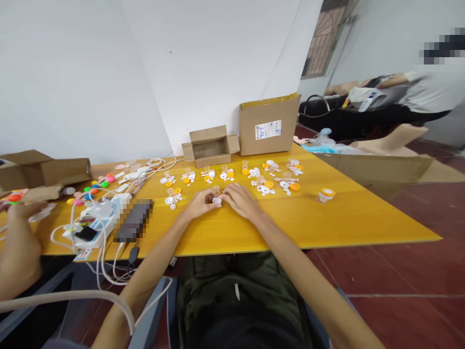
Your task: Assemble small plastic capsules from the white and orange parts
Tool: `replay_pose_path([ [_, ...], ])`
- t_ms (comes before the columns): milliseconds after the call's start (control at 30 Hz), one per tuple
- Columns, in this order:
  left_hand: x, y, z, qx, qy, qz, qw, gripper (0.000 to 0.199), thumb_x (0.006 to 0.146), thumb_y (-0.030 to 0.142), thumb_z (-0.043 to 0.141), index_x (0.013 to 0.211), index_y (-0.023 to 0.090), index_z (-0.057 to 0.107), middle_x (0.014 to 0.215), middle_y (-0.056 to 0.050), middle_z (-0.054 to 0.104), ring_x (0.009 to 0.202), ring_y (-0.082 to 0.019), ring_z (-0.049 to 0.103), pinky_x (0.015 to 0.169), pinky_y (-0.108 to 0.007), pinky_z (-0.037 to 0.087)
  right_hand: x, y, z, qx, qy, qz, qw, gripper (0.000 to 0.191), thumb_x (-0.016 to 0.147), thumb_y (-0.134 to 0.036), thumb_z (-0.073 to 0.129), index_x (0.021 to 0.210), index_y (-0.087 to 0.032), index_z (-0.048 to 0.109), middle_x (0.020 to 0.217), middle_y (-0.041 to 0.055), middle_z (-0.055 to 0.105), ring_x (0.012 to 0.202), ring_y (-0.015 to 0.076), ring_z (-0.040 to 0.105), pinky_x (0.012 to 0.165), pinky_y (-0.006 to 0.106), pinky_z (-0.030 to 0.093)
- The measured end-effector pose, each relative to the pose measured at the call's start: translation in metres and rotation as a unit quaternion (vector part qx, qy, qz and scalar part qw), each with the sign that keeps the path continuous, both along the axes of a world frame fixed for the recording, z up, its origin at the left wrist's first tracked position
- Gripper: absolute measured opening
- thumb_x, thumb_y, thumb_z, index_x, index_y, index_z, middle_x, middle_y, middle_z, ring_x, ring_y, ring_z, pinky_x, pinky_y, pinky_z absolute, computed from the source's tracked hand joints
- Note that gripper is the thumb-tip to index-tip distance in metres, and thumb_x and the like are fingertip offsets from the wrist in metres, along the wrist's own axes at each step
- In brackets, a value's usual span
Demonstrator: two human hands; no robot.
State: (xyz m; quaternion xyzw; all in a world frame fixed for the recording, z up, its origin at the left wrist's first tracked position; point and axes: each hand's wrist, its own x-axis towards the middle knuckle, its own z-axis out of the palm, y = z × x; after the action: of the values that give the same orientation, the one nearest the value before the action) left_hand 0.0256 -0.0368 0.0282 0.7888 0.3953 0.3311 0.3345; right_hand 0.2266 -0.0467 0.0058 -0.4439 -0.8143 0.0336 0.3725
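My left hand [200, 202] has its fingers closed on a small white cup-like piece [217, 200] over the yellow table [232, 232]. From the other side, my right hand [238, 199] curls close to the same piece; its fingertips are too small to show whether they grip anything. A small clear cup [216, 189] stands just behind the hands. Groups of white and orange round parts [269, 184] with clear cups lie in an arc beyond and beside them. Farther right stands a clear jar with an orange-rimmed lid [327, 193].
An open small carton [211, 147] and a large box [269, 125] stand against the wall. At left are a power strip [105, 220], cables, a phone [133, 221], coloured balls [104, 184] and another person's arm [20, 242]. Another person sits at far right.
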Motion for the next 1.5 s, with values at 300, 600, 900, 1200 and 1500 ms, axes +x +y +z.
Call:
replay_pose_path([
  [300,-0.001,-0.002,0.001,0.065,0.057,-0.008,0.996,0.014,0.08,0.031,0.071,0.084,0.019,0.066,0.083,-0.002,0.068,0.074,-0.016,0.06,0.075,-0.028,0.051,0.004,0.009,-0.012,-0.001,-0.032,-0.087,0.996,0.022,0.098,-0.017,0.05,0.103,-0.025,0.069,0.108,0.0105,0.067,0.102,0.0286,0.058,0.088,0.041,0.047],
  [600,-0.002,-0.004,0.001,0.084,0.073,-0.008,0.994,0.01,0.081,0.027,0.072,0.086,0.02,0.067,0.089,-0.002,0.069,0.082,-0.018,0.064,0.084,-0.031,0.052,0.005,0.008,-0.014,0.0,-0.06,-0.044,0.997,0.019,0.097,-0.017,0.056,0.1,-0.026,0.072,0.117,0.0104,0.065,0.111,0.0288,0.055,0.09,0.042,0.045],
  [900,-0.003,-0.002,0.0,0.093,0.069,-0.021,0.993,0.012,0.079,0.023,0.072,0.089,0.02,0.066,0.093,-0.003,0.069,0.085,-0.019,0.065,0.085,-0.032,0.052,0.004,0.009,-0.011,0.004,-0.053,-0.034,0.998,0.016,0.095,-0.016,0.058,0.088,-0.024,0.069,0.109,0.0097,0.067,0.106,0.0273,0.057,0.087,0.041,0.046],
  [1200,-0.002,-0.003,-0.001,0.099,0.081,-0.021,0.992,0.011,0.081,0.026,0.07,0.09,0.021,0.065,0.093,-0.004,0.069,0.086,-0.02,0.064,0.087,-0.034,0.052,0.004,0.008,-0.012,0.013,-0.056,-0.034,0.998,0.013,0.096,-0.02,0.058,0.089,-0.025,0.068,0.107,0.0096,0.067,0.104,0.0277,0.058,0.086,0.042,0.047],
  [1500,-0.001,-0.005,0.001,0.102,0.076,-0.028,0.991,0.01,0.08,0.025,0.07,0.087,0.021,0.064,0.093,-0.004,0.069,0.086,-0.021,0.064,0.088,-0.034,0.052,0.005,0.008,-0.012,0.016,-0.063,-0.029,0.997,0.01,0.094,-0.02,0.061,0.09,-0.025,0.068,0.109,0.0093,0.068,0.106,0.028,0.058,0.087,0.042,0.048],
])
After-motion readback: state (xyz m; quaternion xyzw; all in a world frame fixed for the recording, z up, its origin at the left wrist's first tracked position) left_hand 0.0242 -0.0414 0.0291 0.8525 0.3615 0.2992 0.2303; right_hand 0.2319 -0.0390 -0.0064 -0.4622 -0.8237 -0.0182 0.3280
